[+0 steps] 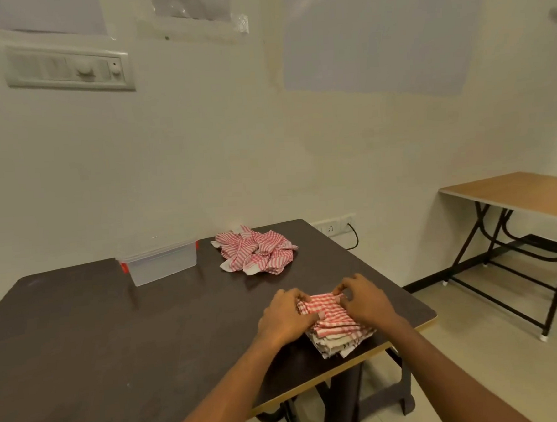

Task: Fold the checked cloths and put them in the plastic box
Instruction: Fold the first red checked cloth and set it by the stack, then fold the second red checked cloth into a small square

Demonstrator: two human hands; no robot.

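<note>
- Gripping a red-and-white checked cloth (327, 309), both hands worked near the right-hand corner of the dark table (115, 335), on the side closest to the person
- Noted the left hand (287, 318) with fingers curled over the cloth's left edge and the thumb lying on top of the fabric
- Noted the right hand (364, 300) pinching the cloth's far right corner between thumb and fingertips, the other fingers bent
- That cloth lay partly folded on top of a stack of folded cloths (339, 342), which sat just inside the table's right edge; the lower layers showed pale fabric
- Saw a heap of unfolded cloths (257, 253), same red check, crumpled near the table's far right corner, well apart from both hands
- Found the plastic box (161, 263) standing at the table's far edge, left of the heap and apart from it; translucent, red clips at both ends, contents could not be made out
- Beyond the table's far right corner, a wall socket (332, 227) carried a black cable (354, 238)
- Marked a switch panel (66, 69) high on the wall to the left
- Spotted a second table (524, 195), light wood top on black legs, standing off to the right against the wall
</note>
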